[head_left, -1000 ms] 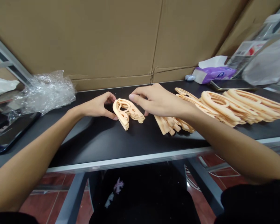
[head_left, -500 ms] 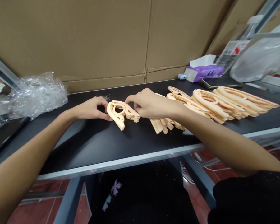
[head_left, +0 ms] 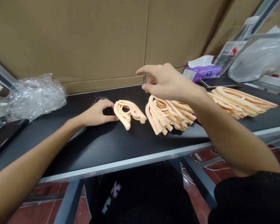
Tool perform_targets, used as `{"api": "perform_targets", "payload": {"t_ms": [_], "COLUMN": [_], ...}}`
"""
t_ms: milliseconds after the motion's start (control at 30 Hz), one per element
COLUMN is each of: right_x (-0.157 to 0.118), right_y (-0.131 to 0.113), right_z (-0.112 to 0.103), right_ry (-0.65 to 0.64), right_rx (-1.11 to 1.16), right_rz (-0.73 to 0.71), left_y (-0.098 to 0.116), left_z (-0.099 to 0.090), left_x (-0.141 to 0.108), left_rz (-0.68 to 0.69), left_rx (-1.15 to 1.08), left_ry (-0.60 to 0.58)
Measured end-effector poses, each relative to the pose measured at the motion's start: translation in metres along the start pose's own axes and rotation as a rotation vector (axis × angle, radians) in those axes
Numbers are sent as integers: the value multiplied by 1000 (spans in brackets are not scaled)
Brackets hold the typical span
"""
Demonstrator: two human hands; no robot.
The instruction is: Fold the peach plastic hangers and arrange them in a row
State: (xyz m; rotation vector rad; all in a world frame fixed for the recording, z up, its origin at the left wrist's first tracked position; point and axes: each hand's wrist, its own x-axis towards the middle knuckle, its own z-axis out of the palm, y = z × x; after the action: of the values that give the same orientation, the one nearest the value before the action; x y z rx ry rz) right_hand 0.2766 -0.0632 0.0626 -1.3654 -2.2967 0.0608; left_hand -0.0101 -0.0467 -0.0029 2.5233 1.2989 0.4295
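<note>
Lying on the counter, just right of the left hand: one stack, peach, of curved pieces with round openings, its narrow ends facing the front edge.

Left hand: resting low over the counter, thumb and fingers curving into a C, tips touching the stack's left side; whether they are gripping it, one cannot tell.

Pile, peach, same pattern: lying right of the stack, a narrow gap separating the two; its pieces are overlapping and fanning out.

Right hand: hovering above the pile, open, holding nothing, index finger pointing left, the other fingers bending loosely.

Bundle, peach: lying further right, the right forearm partly covering its left end.

Behind the bundle: a phone, lying flat; a purple tissue pack, one white sheet sticking out; a clear bottle, leaning; a whitish bag, sagging beside it.

Far left: crumpled clear wrap, spreading near the back; a dark slab, lying before it.

Backing the counter: brown cardboard, standing upright. Below: red tiles, showing.
</note>
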Motion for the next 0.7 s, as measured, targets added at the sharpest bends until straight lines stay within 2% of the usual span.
{"api": "perform_targets", "payload": {"t_ms": [133, 300, 433, 533, 700], "right_x": [0, -9, -12, -10, -8], "right_y": [34, 81, 91, 85, 80], "right_z": [-13, -17, -19, -17, -7], "right_ry": [128, 241, 271, 211, -41], "right_rx": [-52, -89, -90, -144, -342], "right_rz": [127, 296, 334, 342, 393], "left_y": [7, 9, 10, 11, 12], "left_z": [11, 17, 17, 16, 16], "left_x": [-2, -3, -3, -3, -4], "left_rz": [52, 53, 51, 71, 105], "left_rx": [6, 36, 104, 144, 168], "left_ry": [14, 6, -20, -33, -44]}}
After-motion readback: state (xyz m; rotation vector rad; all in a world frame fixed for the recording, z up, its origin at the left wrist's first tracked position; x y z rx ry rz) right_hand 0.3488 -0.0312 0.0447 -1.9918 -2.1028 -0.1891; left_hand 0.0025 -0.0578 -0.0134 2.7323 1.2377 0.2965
